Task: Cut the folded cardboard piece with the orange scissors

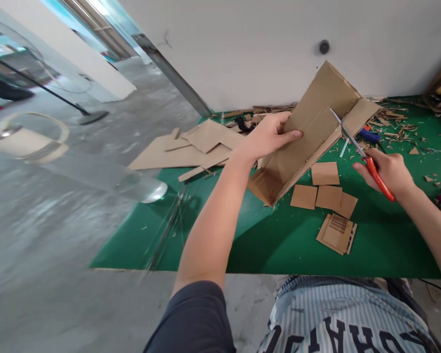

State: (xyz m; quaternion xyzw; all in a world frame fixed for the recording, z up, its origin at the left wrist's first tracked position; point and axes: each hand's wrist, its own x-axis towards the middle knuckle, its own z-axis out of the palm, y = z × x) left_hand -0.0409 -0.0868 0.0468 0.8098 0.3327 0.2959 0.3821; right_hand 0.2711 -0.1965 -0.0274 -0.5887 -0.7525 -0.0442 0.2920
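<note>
scissors (360, 152) gripped right, cardboard (316, 127) pinched left

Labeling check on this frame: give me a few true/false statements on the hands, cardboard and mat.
1. The left hand grips the folded cardboard. True.
2. The right hand holds a blue knife. False: it holds orange-handled scissors.
3. The scissor blades meet the cardboard's edge. True.
4. Cut cardboard squares lie on a green mat. True.
5. The cardboard lies flat on the mat. False: it is held up, tilted.
</note>
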